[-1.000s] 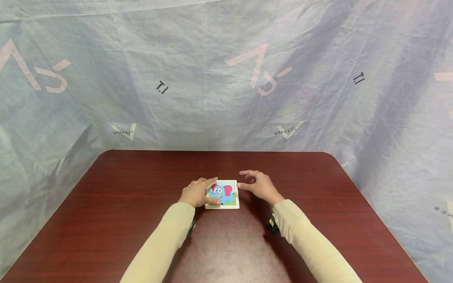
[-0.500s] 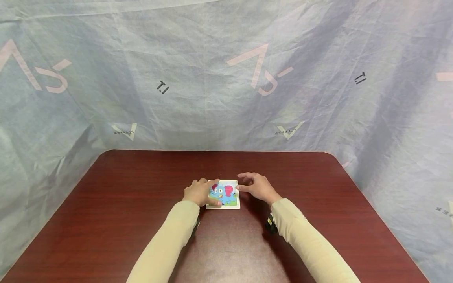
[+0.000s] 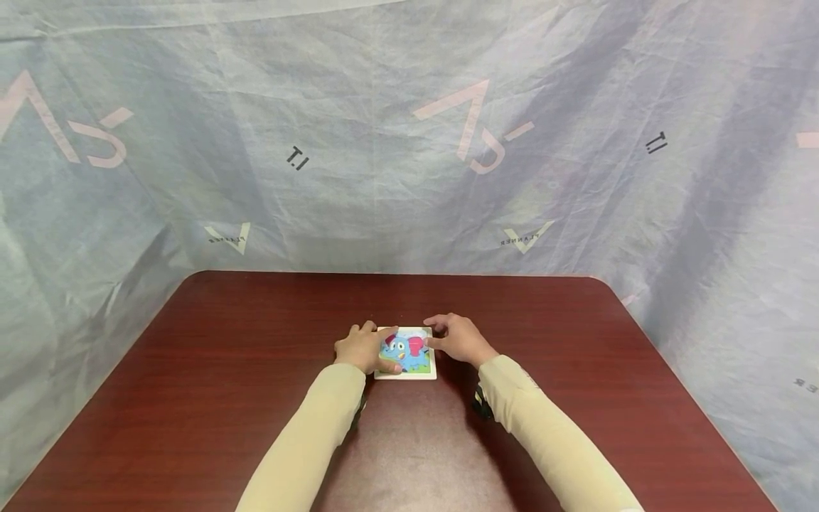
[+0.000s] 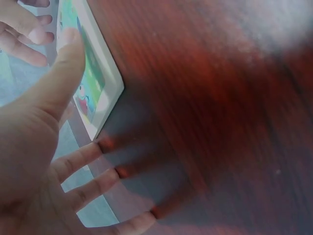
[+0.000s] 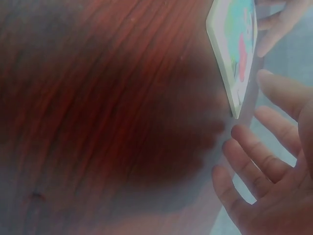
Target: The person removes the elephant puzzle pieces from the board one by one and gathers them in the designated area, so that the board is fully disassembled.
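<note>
Elephant picture (image 3: 409,355), a square panel with a white border (image 3: 409,377), lies flat on the brown desk (image 3: 256,355), near the middle of the desk's width and between two hands. It shows a blue elephant with pink ears above green ground.

At its left side is the person's left hand (image 3: 360,348). The grip there is wide: thumb and forefinger are spread, the thumb over the near left part of the panel and the forefinger over the far left corner. The left wrist view shows the other fingers extended beside the panel, their tips close to the desk.

At the right side is the right hand (image 3: 462,340), its grip wide too, thumb apart from the gently bent fingers. In the head view the thumb tip overlaps the right edge and the fingers lie by the far right corner; whether they touch I cannot tell.

Both arms wear pale cream sleeves (image 3: 550,434), and a small black device (image 3: 481,404) sits under the right wrist. Behind the desk hangs a wrinkled grey cloth (image 3: 358,107) printed with pink shapes and dark letters.
</note>
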### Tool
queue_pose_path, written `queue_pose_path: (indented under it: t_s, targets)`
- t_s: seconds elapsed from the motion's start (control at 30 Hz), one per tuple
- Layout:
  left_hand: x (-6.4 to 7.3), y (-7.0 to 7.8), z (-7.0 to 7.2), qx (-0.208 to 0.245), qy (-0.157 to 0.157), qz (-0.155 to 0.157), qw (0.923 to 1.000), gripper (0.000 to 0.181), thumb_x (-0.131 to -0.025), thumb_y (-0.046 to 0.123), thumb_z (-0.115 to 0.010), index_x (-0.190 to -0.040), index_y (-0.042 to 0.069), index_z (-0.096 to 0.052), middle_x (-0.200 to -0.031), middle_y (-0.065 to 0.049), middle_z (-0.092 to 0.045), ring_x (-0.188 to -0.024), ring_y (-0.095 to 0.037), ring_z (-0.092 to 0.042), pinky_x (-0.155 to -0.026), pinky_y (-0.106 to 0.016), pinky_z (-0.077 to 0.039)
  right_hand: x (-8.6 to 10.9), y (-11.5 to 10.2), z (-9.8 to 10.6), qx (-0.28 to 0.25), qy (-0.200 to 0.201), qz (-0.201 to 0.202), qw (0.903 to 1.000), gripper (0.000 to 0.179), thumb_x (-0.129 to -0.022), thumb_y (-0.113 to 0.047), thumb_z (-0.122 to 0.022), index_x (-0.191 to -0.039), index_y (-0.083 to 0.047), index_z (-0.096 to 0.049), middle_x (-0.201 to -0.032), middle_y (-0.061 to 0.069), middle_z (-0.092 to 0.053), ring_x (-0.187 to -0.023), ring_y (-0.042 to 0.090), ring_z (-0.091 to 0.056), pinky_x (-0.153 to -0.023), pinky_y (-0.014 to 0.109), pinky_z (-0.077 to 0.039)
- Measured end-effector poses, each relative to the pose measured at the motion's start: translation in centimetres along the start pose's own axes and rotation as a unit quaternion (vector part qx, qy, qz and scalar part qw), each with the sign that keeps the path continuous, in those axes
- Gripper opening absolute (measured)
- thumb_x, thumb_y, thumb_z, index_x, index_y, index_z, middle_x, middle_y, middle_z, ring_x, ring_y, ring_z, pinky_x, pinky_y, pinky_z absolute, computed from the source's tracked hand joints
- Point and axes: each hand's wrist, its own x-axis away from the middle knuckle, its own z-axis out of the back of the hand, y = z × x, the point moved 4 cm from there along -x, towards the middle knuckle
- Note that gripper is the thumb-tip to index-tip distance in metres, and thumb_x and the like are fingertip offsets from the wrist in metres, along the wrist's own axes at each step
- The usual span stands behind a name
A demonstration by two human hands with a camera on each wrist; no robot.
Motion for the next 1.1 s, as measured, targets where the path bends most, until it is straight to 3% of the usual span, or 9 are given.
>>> queue_pose_path:
  t_s: [0.3,0.83,1.1]
  targets:
    - [0.05,0.17,-0.03,-0.019,-0.003,0.010,0.9998,0.083,-0.078,0.051,-0.085,-0.151,0.028,-0.052,-0.141,-0.014,-0.049,-0.124,-0.036,-0.048,-0.088,-0.063,-0.051,-0.46,-0.21,-0.47,0.018,-0.013,0.002,0.9998,0.036,-0.088,-0.012,-0.080,-0.123,-0.008,-0.074,-0.108,0.014,-0.066,-0.096,0.025,-0.061,-0.082,0.040,-0.053]
    - [0.23,0.30,0.01,-0.036,-0.008,0.016,0.9992,0.082,-0.078,0.052,-0.084,-0.151,0.031,-0.052,-0.144,-0.013,-0.047,-0.126,-0.035,-0.047,-0.088,-0.063,-0.051,-0.85,-0.40,-0.54,0.049,-0.016,0.015,0.9985,0.027,-0.086,-0.010,-0.083,-0.112,-0.010,-0.077,-0.099,0.009,-0.063,-0.091,0.022,-0.056,-0.082,0.039,-0.051]
    - [0.25,0.41,0.07,-0.043,-0.008,0.014,0.9990,0.081,-0.079,0.053,-0.083,-0.151,0.034,-0.051,-0.143,-0.013,-0.047,-0.125,-0.034,-0.047,-0.087,-0.062,-0.052,-1.06,-0.32,-0.69,0.048,-0.013,-0.003,0.9988,0.025,-0.085,-0.012,-0.084,-0.109,-0.012,-0.077,-0.101,0.008,-0.063,-0.096,0.023,-0.058,-0.087,0.041,-0.052]
